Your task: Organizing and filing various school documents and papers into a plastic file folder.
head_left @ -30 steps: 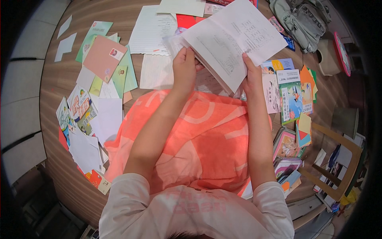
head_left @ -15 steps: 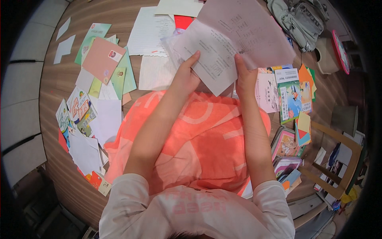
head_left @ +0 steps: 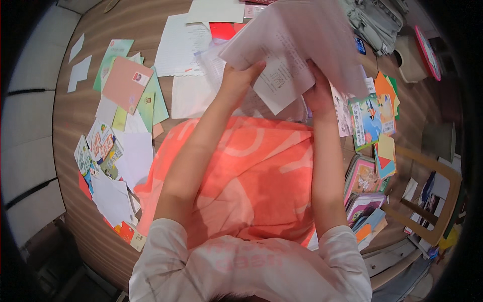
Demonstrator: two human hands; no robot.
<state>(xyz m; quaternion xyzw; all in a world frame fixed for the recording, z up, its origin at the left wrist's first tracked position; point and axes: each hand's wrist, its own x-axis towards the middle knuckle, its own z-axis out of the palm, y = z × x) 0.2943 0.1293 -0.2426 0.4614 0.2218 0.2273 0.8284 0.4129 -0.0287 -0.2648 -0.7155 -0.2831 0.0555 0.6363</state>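
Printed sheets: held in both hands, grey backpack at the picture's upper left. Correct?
The side is wrong: the head view shows the grey backpack at the picture's upper right. Left hand and right hand do hold the printed sheets.

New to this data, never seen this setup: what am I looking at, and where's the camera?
No machine here: these are a person's bare hands. A head-worn fisheye camera looks down, bending straight edges near the rim; picture left is the person's left. The left hand and right hand hold printed sheets, partly blurred. A coral cloth lies nearer the body. On the brown surface are a pink card and white papers to the left, colourful booklets to the right.
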